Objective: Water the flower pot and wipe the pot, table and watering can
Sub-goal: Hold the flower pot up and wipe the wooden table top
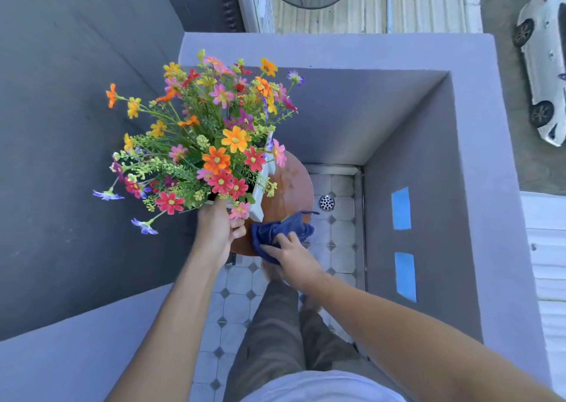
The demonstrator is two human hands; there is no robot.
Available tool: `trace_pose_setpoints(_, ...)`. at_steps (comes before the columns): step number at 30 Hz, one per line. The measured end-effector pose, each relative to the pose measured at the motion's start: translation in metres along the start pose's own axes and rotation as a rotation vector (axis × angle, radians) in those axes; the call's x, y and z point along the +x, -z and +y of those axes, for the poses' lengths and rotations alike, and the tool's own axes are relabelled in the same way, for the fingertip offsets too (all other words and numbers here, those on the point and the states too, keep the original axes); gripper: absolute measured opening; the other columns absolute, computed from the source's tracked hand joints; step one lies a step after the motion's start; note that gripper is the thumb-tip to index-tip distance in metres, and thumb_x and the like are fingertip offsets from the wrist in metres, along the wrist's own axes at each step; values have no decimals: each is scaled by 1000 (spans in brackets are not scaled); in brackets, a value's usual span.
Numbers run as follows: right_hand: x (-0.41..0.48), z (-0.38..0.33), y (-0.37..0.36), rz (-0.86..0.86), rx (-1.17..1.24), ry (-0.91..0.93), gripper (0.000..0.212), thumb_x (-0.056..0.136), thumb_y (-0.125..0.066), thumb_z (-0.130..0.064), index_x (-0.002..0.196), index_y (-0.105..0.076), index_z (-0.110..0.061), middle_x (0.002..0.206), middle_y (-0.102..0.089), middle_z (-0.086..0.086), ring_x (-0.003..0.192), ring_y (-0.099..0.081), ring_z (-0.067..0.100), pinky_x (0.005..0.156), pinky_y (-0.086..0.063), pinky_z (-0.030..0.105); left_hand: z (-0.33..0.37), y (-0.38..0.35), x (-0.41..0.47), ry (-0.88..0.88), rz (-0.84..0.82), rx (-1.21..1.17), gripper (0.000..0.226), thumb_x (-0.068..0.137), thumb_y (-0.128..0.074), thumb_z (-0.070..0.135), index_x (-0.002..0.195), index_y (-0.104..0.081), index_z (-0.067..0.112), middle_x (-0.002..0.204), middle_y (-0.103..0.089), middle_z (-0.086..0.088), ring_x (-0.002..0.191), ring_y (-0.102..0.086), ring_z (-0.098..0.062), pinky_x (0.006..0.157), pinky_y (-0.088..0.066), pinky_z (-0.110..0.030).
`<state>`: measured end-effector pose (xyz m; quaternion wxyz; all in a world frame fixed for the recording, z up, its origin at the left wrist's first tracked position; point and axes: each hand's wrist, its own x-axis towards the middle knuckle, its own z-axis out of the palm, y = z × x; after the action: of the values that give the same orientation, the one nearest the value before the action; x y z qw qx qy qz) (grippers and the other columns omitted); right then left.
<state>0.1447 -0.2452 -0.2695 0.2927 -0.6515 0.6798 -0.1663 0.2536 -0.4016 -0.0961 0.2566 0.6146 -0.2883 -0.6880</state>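
Note:
A white flower pot (258, 207) full of orange, red, pink and yellow flowers (211, 132) is tilted to the left over a small round brown table (291, 184). My left hand (216, 228) grips the pot's near rim. My right hand (292, 256) presses a crumpled dark blue cloth (280, 230) onto the table's near edge, just right of the pot. No watering can is in view.
Grey balcony walls close in on the left, far side and right. The floor has white tiles with a round metal drain (326, 202). Two blue tape strips (401, 208) mark the right wall. My legs stand below the table. A white car (543, 64) is parked beyond the wall.

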Motion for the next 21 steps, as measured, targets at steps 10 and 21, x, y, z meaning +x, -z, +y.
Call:
trace_pose_setpoints(10,2,61,37,273,203,-412,51,91,-70,-6,140,-66,-18,119,-53,12,108,-46,39,89,-51,51,-41,-12,-10,-15,44,54,24,100,-35,10,89,-55,3,77,-55,-16,48,-37,-12,43,-27,-26)
trace_pose_setpoints(21,-34,58,98,497,608,-704,26,101,-63,-24,125,-71,-18,119,-58,7,102,-61,31,94,-49,41,-97,-23,8,31,104,39,20,106,-37,16,95,-50,6,69,-40,-6,49,-32,-15,44,-22,-29)
